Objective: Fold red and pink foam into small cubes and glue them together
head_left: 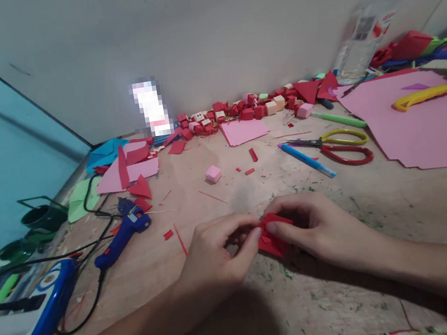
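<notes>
Both hands meet over the near middle of the wooden table, pinching a folded piece of red paper [275, 245]. My left hand [223, 249] grips its left edge between thumb and fingers. On the right side, my right hand [313, 227] presses its thumb on top of the paper, with the fingers curled behind. Part of the paper is hidden by the fingers. Beyond the hands sits a small pink paper cube [213, 174]. Small red scraps [249, 172] lie near it, and a blue pen [307, 160] rests beside scissors [343, 147] with yellow and red handles.
A blue glue gun [121, 232] and a blue-and-white power strip [42, 306] with black cords lie at left. Small paper cubes [246, 113] line the wall. Pink sheets [433, 128], a yellow-handled cutter [424, 97] and a clear bottle [371, 25] occupy the right. A bright phone [152, 108] leans behind.
</notes>
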Demonstrator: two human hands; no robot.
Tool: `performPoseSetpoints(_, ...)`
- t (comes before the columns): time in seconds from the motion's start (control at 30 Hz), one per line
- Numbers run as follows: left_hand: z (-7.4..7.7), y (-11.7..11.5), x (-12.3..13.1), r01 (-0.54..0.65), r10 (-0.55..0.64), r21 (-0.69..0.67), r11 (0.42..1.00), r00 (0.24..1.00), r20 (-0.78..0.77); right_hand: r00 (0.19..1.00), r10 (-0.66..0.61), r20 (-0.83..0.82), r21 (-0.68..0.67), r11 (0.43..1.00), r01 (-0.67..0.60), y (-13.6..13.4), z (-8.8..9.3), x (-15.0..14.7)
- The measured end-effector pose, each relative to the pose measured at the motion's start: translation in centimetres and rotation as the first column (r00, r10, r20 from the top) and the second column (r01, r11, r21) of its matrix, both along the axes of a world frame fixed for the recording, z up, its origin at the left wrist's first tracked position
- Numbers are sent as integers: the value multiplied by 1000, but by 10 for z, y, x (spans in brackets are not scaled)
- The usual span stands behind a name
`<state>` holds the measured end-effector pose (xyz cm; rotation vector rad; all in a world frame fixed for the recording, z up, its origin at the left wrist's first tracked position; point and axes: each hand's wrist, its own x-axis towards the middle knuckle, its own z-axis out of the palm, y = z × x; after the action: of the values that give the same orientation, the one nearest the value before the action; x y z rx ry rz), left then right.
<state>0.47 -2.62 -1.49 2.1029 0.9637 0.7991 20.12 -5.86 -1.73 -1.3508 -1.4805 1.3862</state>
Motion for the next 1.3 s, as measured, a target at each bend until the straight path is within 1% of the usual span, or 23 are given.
performPoseSetpoints(0.1, 2, 0, 1, -8, 8, -9, 1000, 1000, 0, 999, 19, -32, -28, 999, -20, 0, 0, 1)
performPoseSetpoints(0.2, 4, 0, 2, -6, 6, -34, 999, 1000, -12, 996, 0, -87, -56, 998, -5, 1, 0, 3)
performPoseSetpoints(0.37, 3, 1, 3, 21, -24, -157, 987, 1000, -15, 992, -1, -126, -26, 1000, -2, 3, -1, 6)
performPoseSetpoints(0.47, 0, 3, 3, -11, 13, -204, 979, 1000, 10, 994, 5, -105, -62, 998, -12, 4, -3, 8)
performPoseSetpoints(0.53, -1, 4, 2, -23, 27, -194, 981, 999, 17, 996, 23, -86, -88, 996, -31, 5, -3, 8)
performPoseSetpoints(0.6, -1, 5, 2, -12, 15, -163, 987, 1000, 21, 996, 37, -83, -93, 995, -44, 5, -3, 8)
performPoseSetpoints(0.67, 0, 6, 1, 16, -10, -136, 991, 999, 40, 993, 34, -112, -75, 996, -42, 5, -2, 7)
performPoseSetpoints(0.73, 0, 7, 1, 28, -19, -141, 990, 997, 68, 988, 21, -152, -73, 997, -33, 5, -2, 6)
performPoseSetpoints(0.8, 0, 6, 1, -6, 27, -196, 981, 995, 101, 984, 6, -176, -108, 994, -25, 4, -2, 6)
performPoseSetpoints(0.9, 0, 6, 2, -66, 125, -332, 941, 979, 162, 980, -32, -196, -140, 990, 4, 5, -3, 8)
performPoseSetpoints(0.97, 0, 7, 3, -38, 132, -412, 911, 970, 202, 980, -47, -196, -115, 993, 25, 6, -2, 10)
performPoseSetpoints(1.03, 0, 7, 3, -6, 119, -452, 892, 968, 222, 984, -35, -175, -90, 996, 20, 7, -1, 11)
performPoseSetpoints(1.1, 1, 8, 3, -17, 120, -444, 896, 972, 204, 987, -20, -160, -88, 996, 6, 8, 0, 11)
performPoseSetpoints(1.17, 1, 7, 3, -55, 125, -394, 917, 980, 155, 986, -13, -165, -98, 995, -3, 7, 1, 10)
performPoseSetpoints(1.23, 2, 6, 3, -84, 129, -342, 936, 985, 110, 980, -15, -196, -113, 994, -8, 6, 1, 8)
performPoseSetpoints(1.3, 4, 5, 3, -97, 133, -308, 946, 986, 99, 972, -14, -234, -126, 992, -16, 5, 2, 6)
